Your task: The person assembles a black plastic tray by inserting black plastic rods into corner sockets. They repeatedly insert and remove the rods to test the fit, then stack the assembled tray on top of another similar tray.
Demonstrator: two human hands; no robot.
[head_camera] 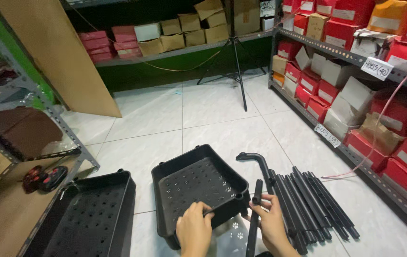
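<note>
On the white tiled floor (213, 109) of a stockroom, between metal shelves. Near the bottom of the view, left hand (194, 231) closed on the near rim of a black perforated tray (198, 183), fingers curled over the edge, thumb on the outside wall. Tray tilted up toward the viewer, its holed bottom stamped with small paw shapes. Right hand (270, 223) wrapped around a black rod (255, 214) held nearly upright, just beside the tray's near right corner; whether rod and corner touched, impossible to tell. Both grips clamped, none loose.

To the right of the hands, a bundle of black rods (313, 200) lying side by side on the tiles, fanned slightly, one bent rod (258, 162) with a curved end resting at the bundle's far left edge. To the left, a second black tray (89, 214), flat on the floor, the same perforated kind, well apart from the held tray.

Farther back, a black tripod (234, 57) standing on the tiles before a low shelf stacked with red and tan boxes (165, 35). Along the right wall, a grey metal rack (356, 59) packed with red boxes and some white ones, paper tags hanging from its edges. At the left, another rack (37, 123) with a small red and black object (44, 178) on its lower board, and a large brown board (56, 52) leaning against the wall.
</note>
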